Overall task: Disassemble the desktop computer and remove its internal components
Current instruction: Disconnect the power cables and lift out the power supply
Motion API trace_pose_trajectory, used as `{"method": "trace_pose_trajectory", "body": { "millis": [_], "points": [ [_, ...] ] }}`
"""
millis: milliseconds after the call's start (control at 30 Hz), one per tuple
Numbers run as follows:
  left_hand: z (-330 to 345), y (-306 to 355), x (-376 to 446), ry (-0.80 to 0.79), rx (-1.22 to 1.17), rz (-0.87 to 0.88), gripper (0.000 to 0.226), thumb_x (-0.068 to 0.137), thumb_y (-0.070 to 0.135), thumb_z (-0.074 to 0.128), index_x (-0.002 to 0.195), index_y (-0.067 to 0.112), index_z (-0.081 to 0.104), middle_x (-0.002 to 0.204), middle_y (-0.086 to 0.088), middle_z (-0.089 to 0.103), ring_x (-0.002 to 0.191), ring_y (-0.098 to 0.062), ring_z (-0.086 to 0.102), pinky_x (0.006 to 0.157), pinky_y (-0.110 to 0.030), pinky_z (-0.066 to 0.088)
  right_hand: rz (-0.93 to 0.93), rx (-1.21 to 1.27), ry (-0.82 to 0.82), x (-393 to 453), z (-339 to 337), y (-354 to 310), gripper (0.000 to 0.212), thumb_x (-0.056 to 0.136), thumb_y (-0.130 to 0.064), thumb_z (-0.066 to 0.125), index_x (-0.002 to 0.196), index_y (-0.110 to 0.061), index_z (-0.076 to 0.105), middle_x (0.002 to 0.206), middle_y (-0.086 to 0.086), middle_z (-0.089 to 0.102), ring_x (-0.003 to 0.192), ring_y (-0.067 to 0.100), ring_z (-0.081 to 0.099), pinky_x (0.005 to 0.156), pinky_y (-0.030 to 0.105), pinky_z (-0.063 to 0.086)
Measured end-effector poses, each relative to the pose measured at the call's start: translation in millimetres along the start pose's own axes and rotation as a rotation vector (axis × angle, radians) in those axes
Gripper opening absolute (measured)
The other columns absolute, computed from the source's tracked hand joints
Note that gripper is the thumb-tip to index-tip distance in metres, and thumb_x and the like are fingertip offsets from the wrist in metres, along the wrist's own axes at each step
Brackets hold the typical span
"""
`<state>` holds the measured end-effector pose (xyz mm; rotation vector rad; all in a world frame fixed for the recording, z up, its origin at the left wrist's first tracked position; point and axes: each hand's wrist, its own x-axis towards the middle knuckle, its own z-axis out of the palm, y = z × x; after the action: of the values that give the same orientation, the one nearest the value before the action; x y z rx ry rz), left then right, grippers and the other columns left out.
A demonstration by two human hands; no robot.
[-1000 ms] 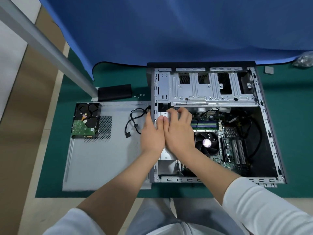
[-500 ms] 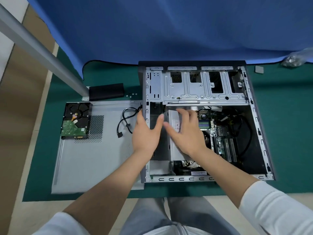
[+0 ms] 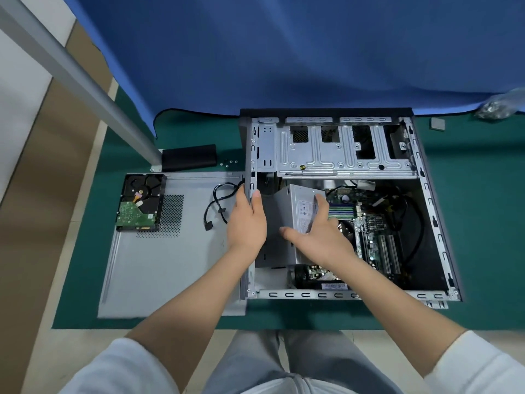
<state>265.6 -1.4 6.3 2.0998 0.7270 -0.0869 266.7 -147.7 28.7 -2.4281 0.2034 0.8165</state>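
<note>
The open computer case lies on its side on a green mat. In its left half the grey power supply is tilted up, its labelled face turned to the right. My right hand grips it, thumb on the left face and fingers over the top right edge. My left hand pinches the case's left wall, thumb inside and fingers outside. The motherboard, with memory sticks and expansion slots, lies to the right of the power supply. The fan is mostly hidden behind my right hand.
A hard drive and a black cable lie on the removed side panel, left of the case. Behind them are a black block, a few screws and a slanted metal post. A plastic bag lies at the far right.
My hands were pressed together on the power supply; they have parted. The power supply has tipped up out of its seat. My left hand has shifted to the case wall.
</note>
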Motion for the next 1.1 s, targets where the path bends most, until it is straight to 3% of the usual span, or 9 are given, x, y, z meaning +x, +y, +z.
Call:
{"method": "trace_pose_trajectory", "body": {
  "millis": [167, 267, 367, 467, 600, 733, 900, 1033, 1100],
  "points": [
    [-6, 1, -6, -0.084, -0.052, 0.028, 0.057, 0.101, 0.045, 0.029, 0.151, 0.022, 0.014, 0.147, -0.006, 0.039, 0.124, -0.020, 0.045, 0.091, -0.029, 0.033, -0.045, 0.223, -0.007, -2, -17, 10, 0.099, 0.056, -0.069, 0.056, 0.138, -0.045, 0.006, 0.121, 0.001, 0.048, 0.094, 0.025, 0.059, 0.082, 0.042, 0.051],
    [-17, 1, -9, -0.157, 0.043, 0.174, 0.073, 0.095, 0.054, 0.038, 0.152, 0.023, 0.004, 0.160, 0.001, -0.002, 0.146, -0.017, 0.006, 0.113, -0.035, 0.015, -0.091, 0.546, -0.076, -2, -36, 20, 0.096, 0.060, -0.053, 0.065, 0.141, -0.033, 0.017, 0.118, -0.004, 0.051, 0.093, 0.015, 0.060, 0.082, 0.040, 0.053],
    [-31, 12, -16, -0.248, 0.099, 0.396, 0.083, 0.084, 0.069, 0.037, 0.151, 0.031, 0.008, 0.156, 0.015, -0.018, 0.142, -0.005, -0.020, 0.114, -0.037, 0.002, -0.037, 0.662, -0.152, -3, -65, 26, 0.082, 0.060, -0.052, 0.064, 0.130, -0.019, 0.037, 0.107, 0.000, 0.056, 0.087, 0.013, 0.061, 0.064, 0.027, 0.049],
    [-45, 35, -24, -0.433, 0.063, 0.482, 0.085, 0.077, 0.080, 0.036, 0.147, 0.038, 0.015, 0.157, 0.016, 0.010, 0.143, -0.002, 0.006, 0.118, -0.039, 0.013, 0.118, 0.737, -0.315, -4, -93, 32, 0.062, 0.057, -0.058, 0.069, 0.104, -0.020, 0.057, 0.085, 0.008, 0.069, 0.076, 0.025, 0.068, 0.067, 0.036, 0.054],
    [-54, 56, -43, -0.601, 0.114, 0.599, 0.068, 0.074, 0.079, 0.047, 0.132, 0.044, 0.036, 0.138, 0.023, 0.039, 0.126, 0.007, 0.038, 0.109, -0.036, 0.037, 0.300, 0.813, -0.463, -8, -114, 39, 0.055, 0.062, -0.060, 0.067, 0.092, -0.013, 0.068, 0.090, 0.014, 0.072, 0.074, 0.032, 0.070, 0.069, 0.045, 0.055],
    [-57, 63, -51, -0.605, 0.300, 0.775, 0.092, 0.057, 0.080, 0.064, 0.134, 0.048, 0.026, 0.136, 0.029, 0.031, 0.126, 0.009, 0.031, 0.108, -0.026, 0.032, 0.353, 0.785, -0.562, -10, -121, 47, 0.056, 0.069, -0.067, 0.057, 0.071, -0.014, 0.075, 0.091, 0.014, 0.072, 0.073, 0.031, 0.070, 0.068, 0.041, 0.056],
    [-45, 60, -43, -0.498, 0.619, 0.997, 0.107, 0.065, 0.065, 0.070, 0.148, 0.026, 0.014, 0.148, 0.008, 0.025, 0.136, -0.007, 0.020, 0.110, -0.020, 0.015, 0.441, 0.836, -0.633, -3, -121, 57, 0.064, 0.078, -0.069, 0.048, 0.074, -0.011, 0.073, 0.090, 0.014, 0.070, 0.084, 0.033, 0.069, 0.062, 0.039, 0.059],
    [-32, 66, -36, -0.531, 0.557, 0.911, 0.103, 0.063, 0.050, 0.073, 0.146, 0.024, 0.019, 0.142, 0.009, 0.030, 0.130, -0.007, 0.024, 0.106, -0.021, 0.027, 0.482, 0.887, -0.623, 0, -120, 61, 0.068, 0.076, -0.072, 0.050, 0.084, -0.008, 0.071, 0.092, 0.013, 0.069, 0.085, 0.032, 0.069, 0.062, 0.038, 0.060],
    [-25, 72, -31, -0.540, 0.505, 0.843, 0.103, 0.061, 0.049, 0.075, 0.145, 0.023, 0.022, 0.139, 0.009, 0.032, 0.128, -0.007, 0.025, 0.106, -0.021, 0.027, 0.431, 0.827, -0.596, 0, -127, 61, 0.073, 0.079, -0.078, 0.038, 0.094, -0.012, 0.064, 0.094, 0.011, 0.067, 0.086, 0.032, 0.066, 0.068, 0.041, 0.059]
  ]
}}
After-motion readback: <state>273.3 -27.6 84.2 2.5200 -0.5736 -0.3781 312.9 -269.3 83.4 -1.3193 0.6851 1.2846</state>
